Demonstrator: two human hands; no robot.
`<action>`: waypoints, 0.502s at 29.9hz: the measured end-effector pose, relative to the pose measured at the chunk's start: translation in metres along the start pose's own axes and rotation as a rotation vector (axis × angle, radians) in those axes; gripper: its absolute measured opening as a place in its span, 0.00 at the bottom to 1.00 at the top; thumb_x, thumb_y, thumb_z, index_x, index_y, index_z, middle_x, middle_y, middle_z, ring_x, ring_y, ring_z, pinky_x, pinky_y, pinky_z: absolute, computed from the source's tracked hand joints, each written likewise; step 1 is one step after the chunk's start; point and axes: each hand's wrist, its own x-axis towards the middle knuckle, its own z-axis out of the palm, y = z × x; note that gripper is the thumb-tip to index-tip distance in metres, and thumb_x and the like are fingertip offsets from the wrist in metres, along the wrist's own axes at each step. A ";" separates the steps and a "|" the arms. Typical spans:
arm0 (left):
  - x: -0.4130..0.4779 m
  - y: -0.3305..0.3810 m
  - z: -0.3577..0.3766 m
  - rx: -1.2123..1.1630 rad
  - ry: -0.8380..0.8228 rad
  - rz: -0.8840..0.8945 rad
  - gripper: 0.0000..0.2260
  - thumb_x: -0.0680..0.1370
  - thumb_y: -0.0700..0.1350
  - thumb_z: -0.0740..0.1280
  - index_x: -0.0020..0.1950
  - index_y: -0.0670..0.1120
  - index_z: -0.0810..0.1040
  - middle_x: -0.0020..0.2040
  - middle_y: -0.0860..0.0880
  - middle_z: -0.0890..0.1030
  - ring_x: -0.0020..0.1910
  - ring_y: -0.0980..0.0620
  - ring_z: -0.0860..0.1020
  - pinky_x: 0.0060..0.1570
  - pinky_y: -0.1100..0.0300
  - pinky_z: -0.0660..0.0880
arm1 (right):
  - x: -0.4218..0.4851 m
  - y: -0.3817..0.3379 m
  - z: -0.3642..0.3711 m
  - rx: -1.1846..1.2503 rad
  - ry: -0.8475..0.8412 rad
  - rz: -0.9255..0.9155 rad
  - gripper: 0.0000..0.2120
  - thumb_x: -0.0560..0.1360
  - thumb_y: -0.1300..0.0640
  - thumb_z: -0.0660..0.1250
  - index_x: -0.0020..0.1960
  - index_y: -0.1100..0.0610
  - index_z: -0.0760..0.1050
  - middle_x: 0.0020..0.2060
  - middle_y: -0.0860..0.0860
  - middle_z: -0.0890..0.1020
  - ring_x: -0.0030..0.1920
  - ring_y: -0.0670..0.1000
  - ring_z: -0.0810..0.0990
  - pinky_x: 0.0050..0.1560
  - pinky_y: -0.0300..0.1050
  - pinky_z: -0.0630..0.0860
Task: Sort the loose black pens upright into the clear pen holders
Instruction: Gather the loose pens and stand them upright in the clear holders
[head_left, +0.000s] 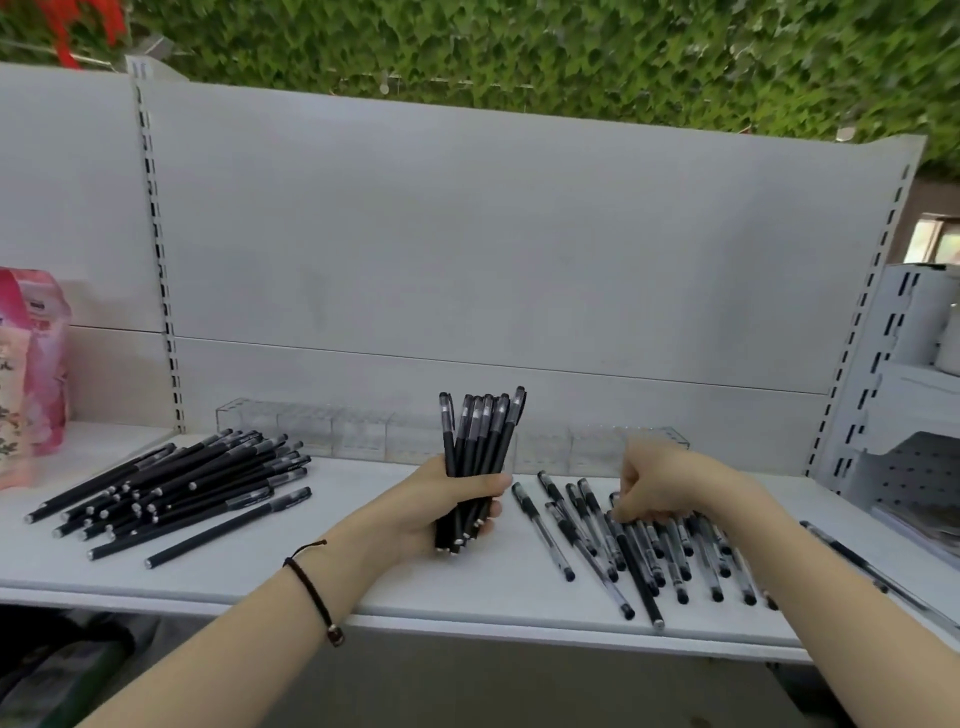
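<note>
Several black pens are standing bunched upright in the left hand, whose fingers are wrapping round them above the white shelf. The right hand is curling its fingers onto the scattered pens; whether one is pinched cannot be told. The clear pen holders are sitting along the back. Risk: the growing bundle may be loosening, and raking could be nudging edge pens off.

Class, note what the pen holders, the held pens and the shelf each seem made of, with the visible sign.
Pen holders: clear hard plastic, probably acrylic; you see straight through them.
Bundle of pens in the left hand: likely plastic, matte black below, see-through near the top.
Shelf: likely painted metal, smooth pale grey.
</note>
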 end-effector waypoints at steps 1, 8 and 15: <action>0.003 0.001 0.007 -0.046 -0.021 -0.004 0.07 0.76 0.38 0.70 0.51 0.40 0.75 0.36 0.47 0.77 0.33 0.52 0.77 0.34 0.61 0.77 | 0.000 0.000 0.002 -0.008 -0.007 0.000 0.10 0.73 0.53 0.72 0.40 0.60 0.79 0.33 0.52 0.81 0.29 0.50 0.74 0.32 0.40 0.71; 0.029 -0.001 0.038 -0.170 -0.058 -0.011 0.04 0.76 0.36 0.69 0.49 0.39 0.76 0.37 0.46 0.79 0.34 0.52 0.79 0.36 0.60 0.79 | 0.007 -0.004 0.005 -0.066 -0.029 -0.013 0.11 0.72 0.53 0.71 0.38 0.59 0.76 0.32 0.52 0.79 0.28 0.50 0.73 0.30 0.38 0.69; 0.032 -0.005 0.036 -0.153 -0.054 0.021 0.06 0.76 0.35 0.69 0.52 0.41 0.76 0.39 0.48 0.80 0.37 0.51 0.80 0.40 0.58 0.79 | 0.023 -0.006 0.005 -0.096 -0.066 0.005 0.14 0.71 0.53 0.73 0.33 0.58 0.72 0.27 0.50 0.77 0.27 0.49 0.72 0.29 0.38 0.69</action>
